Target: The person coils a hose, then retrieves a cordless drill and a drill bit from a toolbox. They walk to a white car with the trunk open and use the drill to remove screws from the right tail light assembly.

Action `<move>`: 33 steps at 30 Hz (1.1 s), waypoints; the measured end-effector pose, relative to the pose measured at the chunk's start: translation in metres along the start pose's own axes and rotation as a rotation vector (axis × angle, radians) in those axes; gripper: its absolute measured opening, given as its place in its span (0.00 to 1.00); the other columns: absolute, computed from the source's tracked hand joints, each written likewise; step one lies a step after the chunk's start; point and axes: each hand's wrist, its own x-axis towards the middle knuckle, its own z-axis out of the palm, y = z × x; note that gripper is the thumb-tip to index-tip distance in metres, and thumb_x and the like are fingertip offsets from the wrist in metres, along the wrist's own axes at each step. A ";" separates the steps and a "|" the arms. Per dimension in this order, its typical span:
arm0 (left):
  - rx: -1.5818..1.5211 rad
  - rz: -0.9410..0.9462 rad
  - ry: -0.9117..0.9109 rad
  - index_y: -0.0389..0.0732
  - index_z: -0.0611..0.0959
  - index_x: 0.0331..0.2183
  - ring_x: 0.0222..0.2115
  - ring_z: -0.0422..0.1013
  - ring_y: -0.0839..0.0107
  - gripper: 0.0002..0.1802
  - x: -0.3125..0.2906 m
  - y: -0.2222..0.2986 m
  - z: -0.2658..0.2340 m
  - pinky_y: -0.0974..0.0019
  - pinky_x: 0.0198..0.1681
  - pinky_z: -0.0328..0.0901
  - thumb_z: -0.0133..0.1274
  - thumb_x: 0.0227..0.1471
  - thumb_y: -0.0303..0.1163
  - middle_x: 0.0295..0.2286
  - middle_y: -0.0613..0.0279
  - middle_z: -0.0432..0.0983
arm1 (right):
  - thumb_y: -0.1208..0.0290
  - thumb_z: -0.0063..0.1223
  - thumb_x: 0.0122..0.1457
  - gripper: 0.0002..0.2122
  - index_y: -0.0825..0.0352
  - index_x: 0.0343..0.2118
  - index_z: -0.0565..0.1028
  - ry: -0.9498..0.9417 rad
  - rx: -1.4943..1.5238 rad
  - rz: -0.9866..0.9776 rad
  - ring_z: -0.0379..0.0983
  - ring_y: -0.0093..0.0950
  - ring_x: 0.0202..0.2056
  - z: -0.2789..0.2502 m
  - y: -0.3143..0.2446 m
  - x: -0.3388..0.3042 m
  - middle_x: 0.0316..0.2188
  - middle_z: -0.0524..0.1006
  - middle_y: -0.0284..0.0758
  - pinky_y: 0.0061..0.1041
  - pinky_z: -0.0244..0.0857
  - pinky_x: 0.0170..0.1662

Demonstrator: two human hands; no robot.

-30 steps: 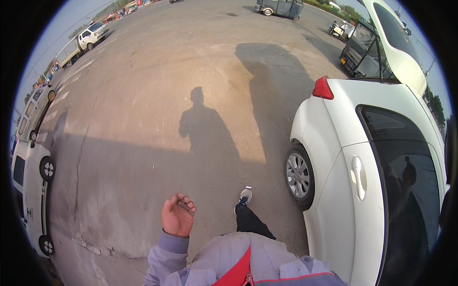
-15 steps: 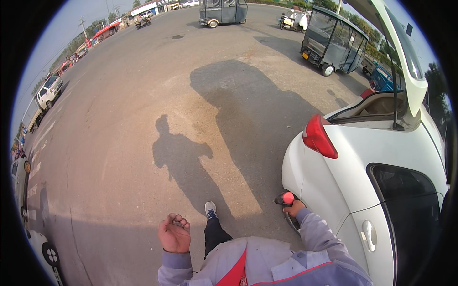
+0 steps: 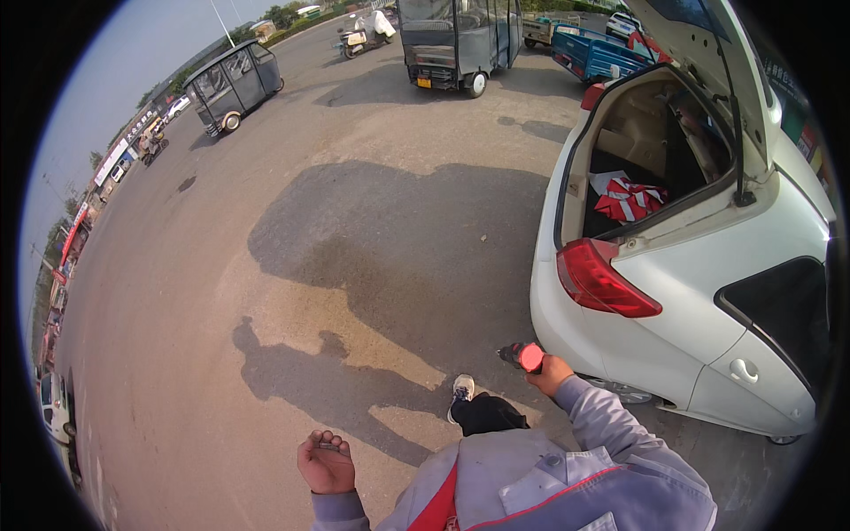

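Note:
My right hand [image 3: 554,375] grips a drill-shaped cordless power tool [image 3: 529,357], with its round red back end up and its dark nose pointing left. It is beside the rear corner of a white car [image 3: 602,341], just below the red tail light [image 3: 602,279]. The tool's grip is hidden in my fingers. Out to the left, my left hand [image 3: 326,462] hangs over the pavement, palm up, its fingers loosely curled and nothing in it.
The car's tailgate [image 3: 753,115] is raised, and a red-and-white cloth or bag [image 3: 630,200] lies in the boot. Ahead are a dark enclosed three-wheeler [image 3: 460,44], another three-wheeler [image 3: 235,87], a scooter [image 3: 365,34] and a blue cargo bed [image 3: 598,53]. My shoe [image 3: 463,389] is on the asphalt.
I have turned right and moved toward the car's rear, so the open boot shows more fully. The tool stays in my right hand, and my left hand is still held out.

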 end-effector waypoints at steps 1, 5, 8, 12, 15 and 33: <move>0.009 -0.006 -0.003 0.43 0.80 0.32 0.31 0.72 0.67 0.10 0.033 0.000 0.010 0.63 0.36 0.69 0.49 0.58 0.37 0.29 0.63 0.77 | 0.60 0.65 0.48 0.22 0.67 0.44 0.78 0.014 0.046 0.021 0.79 0.50 0.41 0.002 -0.004 0.015 0.35 0.81 0.51 0.42 0.72 0.45; -0.011 -0.088 -0.055 0.41 0.80 0.32 0.30 0.72 0.66 0.10 0.151 -0.020 0.070 0.63 0.37 0.68 0.49 0.58 0.37 0.30 0.61 0.77 | 0.63 0.64 0.50 0.21 0.67 0.45 0.76 0.153 0.213 0.067 0.79 0.49 0.42 -0.006 -0.026 0.099 0.36 0.81 0.50 0.41 0.72 0.46; 0.062 -0.258 -0.163 0.40 0.80 0.34 0.31 0.72 0.65 0.11 0.213 -0.027 0.125 0.62 0.37 0.67 0.48 0.59 0.37 0.30 0.61 0.77 | 0.65 0.64 0.50 0.20 0.68 0.45 0.76 0.299 0.300 0.144 0.79 0.48 0.41 -0.014 -0.054 0.161 0.35 0.81 0.49 0.41 0.72 0.45; 0.169 -0.212 -0.289 0.40 0.81 0.36 0.32 0.71 0.66 0.11 0.302 -0.025 0.196 0.62 0.37 0.67 0.51 0.58 0.37 0.31 0.61 0.76 | 0.63 0.62 0.53 0.23 0.64 0.51 0.74 0.368 0.380 0.154 0.78 0.51 0.44 -0.042 -0.080 0.236 0.39 0.81 0.50 0.42 0.72 0.48; 0.209 -0.257 -0.268 0.40 0.81 0.36 0.33 0.71 0.66 0.11 0.378 -0.033 0.240 0.63 0.37 0.66 0.50 0.59 0.37 0.32 0.61 0.77 | 0.63 0.62 0.53 0.21 0.65 0.50 0.73 0.437 0.394 0.228 0.78 0.51 0.43 -0.063 -0.084 0.274 0.38 0.81 0.50 0.43 0.72 0.47; 0.909 -1.177 -0.968 0.41 0.79 0.34 0.30 0.68 0.65 0.12 0.647 -0.360 0.644 0.61 0.35 0.65 0.50 0.57 0.39 0.29 0.61 0.73 | 0.74 0.61 0.53 0.21 0.64 0.52 0.74 1.488 0.534 0.824 0.78 0.45 0.42 -0.093 -0.154 0.327 0.40 0.81 0.45 0.35 0.71 0.48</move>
